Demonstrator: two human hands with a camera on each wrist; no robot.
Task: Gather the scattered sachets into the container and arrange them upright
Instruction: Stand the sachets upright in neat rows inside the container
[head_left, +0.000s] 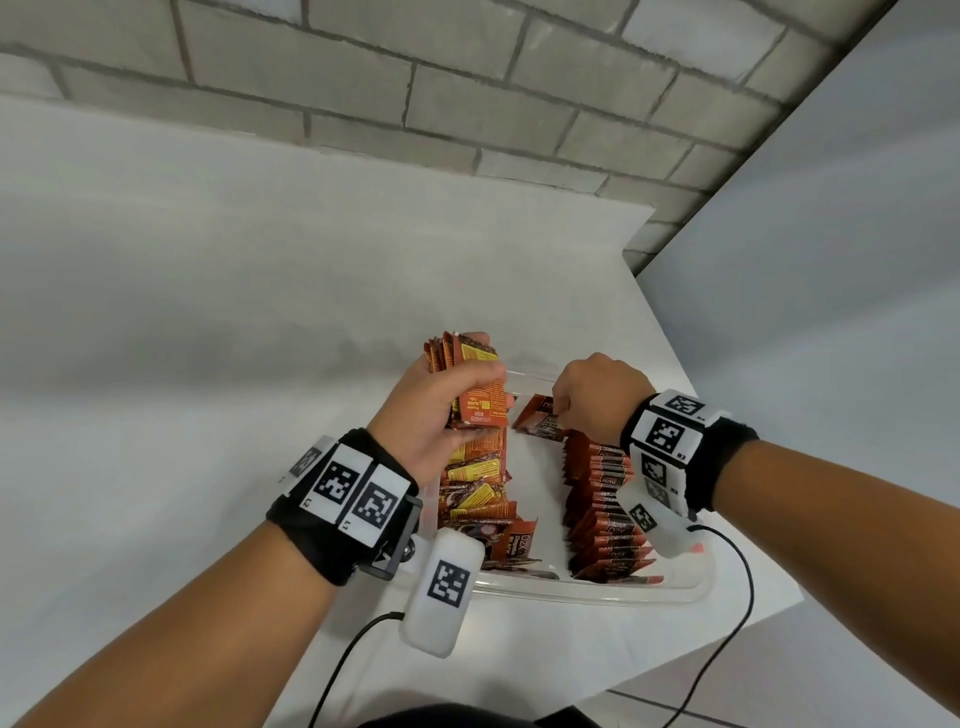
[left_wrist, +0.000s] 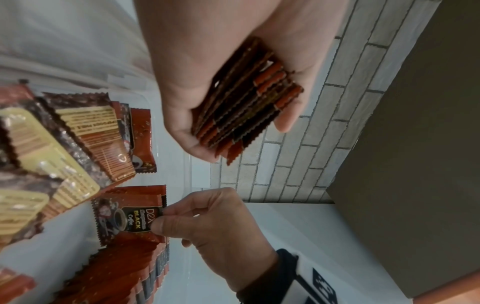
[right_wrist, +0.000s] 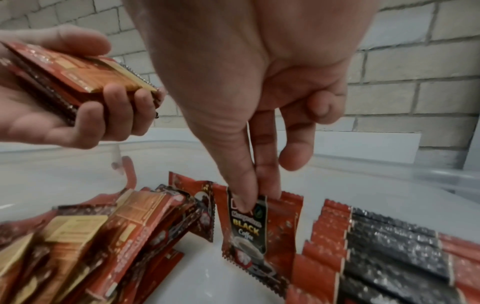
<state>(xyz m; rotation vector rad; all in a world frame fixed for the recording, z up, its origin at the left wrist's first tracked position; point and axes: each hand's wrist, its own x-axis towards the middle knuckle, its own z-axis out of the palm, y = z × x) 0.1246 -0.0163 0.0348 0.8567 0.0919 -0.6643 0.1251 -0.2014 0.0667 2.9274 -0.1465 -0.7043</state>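
Observation:
A clear plastic container sits on the white table and holds red-brown coffee sachets. An upright row of sachets fills its right side; a looser leaning row fills its left side. My left hand hovers over the container's far left and grips a stack of sachets. My right hand reaches down into the far end and pinches the top edge of a single sachet between thumb and forefinger, holding it upright at the head of the right row.
The white table stretches left and far of the container; its right edge runs close beside the container. A grey block wall stands behind. Cables trail from both wrist cameras toward me.

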